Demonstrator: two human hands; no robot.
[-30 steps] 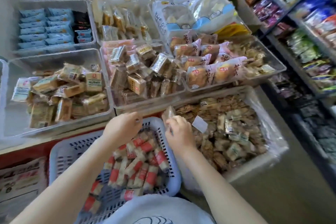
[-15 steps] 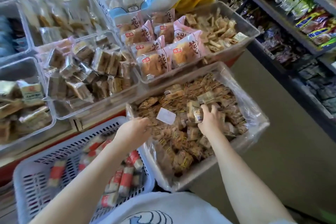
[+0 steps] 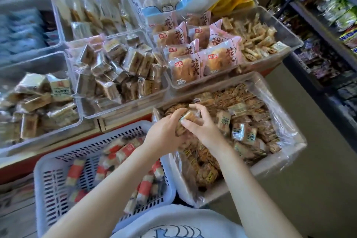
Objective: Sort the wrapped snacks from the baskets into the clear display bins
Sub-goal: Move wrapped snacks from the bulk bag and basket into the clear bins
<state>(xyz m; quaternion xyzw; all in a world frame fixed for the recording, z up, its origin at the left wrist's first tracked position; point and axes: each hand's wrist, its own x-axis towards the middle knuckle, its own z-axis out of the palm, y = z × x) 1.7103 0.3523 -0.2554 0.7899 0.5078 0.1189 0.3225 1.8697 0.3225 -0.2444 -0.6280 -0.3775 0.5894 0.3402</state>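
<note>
Both hands meet at the centre of the frame over the plastic-lined box (image 3: 274, 162) of small brown wrapped snacks. The left hand (image 3: 164, 133) and right hand (image 3: 201, 125) each have their grip curled round the same wrapped snack (image 3: 188, 117) — perhaps more than one piece, as blur hides the edges. At lower left stands one lavender slotted basket (image 3: 46, 185) holding roughly a dozen red-and-white wrapped sticks (image 3: 74, 172). Above, at least five clear bins show — one in the middle (image 3: 123, 110) heaped with tan squares, one to its right with seven pink bun packs (image 3: 222, 58).
</note>
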